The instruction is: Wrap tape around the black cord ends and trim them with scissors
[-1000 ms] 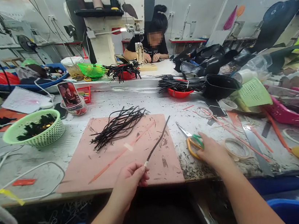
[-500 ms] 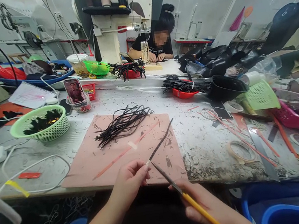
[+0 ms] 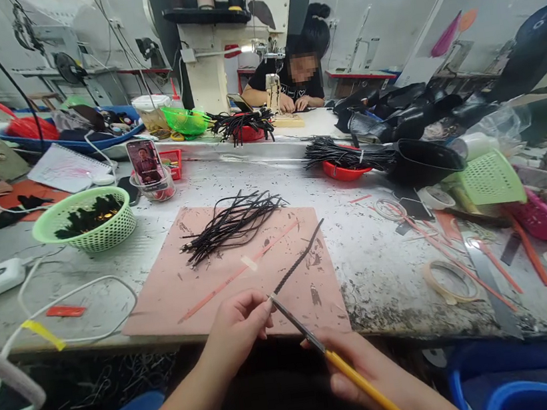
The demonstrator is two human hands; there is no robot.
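My left hand pinches the near end of a black braided cord between thumb and fingertips, over the front of the pink mat. The cord's far part slants up and right across the mat. In my right hand is what looks like a pair of scissors with a yellow handle. Their metal tip meets the cord at my left fingertips. How far the blades are apart cannot be made out. A loose bundle of black cords lies on the mat's far half.
A green basket with black pieces stands left, near a propped phone. Tape roll and steel ruler lie right. A red bowl of cords is further back. Across the table, a co-worker sits by a sewing machine.
The blade tip has moved left and up to my left fingertips, where it now meets the cord. The view has shifted slightly; the cord bundle stays in place.
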